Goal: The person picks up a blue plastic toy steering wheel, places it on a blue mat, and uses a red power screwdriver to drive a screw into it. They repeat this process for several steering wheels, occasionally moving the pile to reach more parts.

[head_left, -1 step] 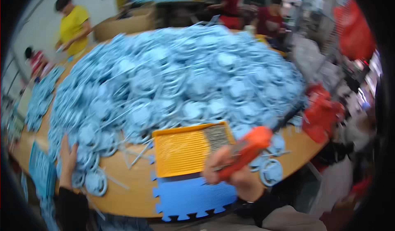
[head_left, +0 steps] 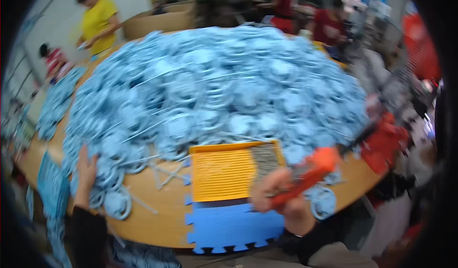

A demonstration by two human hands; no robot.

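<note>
Head view: a wood-coloured table (head_left: 162,215) spreads around the yellow tray (head_left: 222,175). Behind the tray rises a heap of light blue round parts (head_left: 229,91). A blue foam mat (head_left: 234,226) shows in front of the tray and at its left edge. An orange-red tool (head_left: 312,171), blurred, slants up past the tray's right side, grasped by the curled fingers of the right hand (head_left: 273,184). Well left of the tray, the left hand (head_left: 86,175) has its fingers loosely extended beside the heap; whether they touch it, I cannot tell. Small grey pieces (head_left: 265,160) lie in the tray's right end.
</note>
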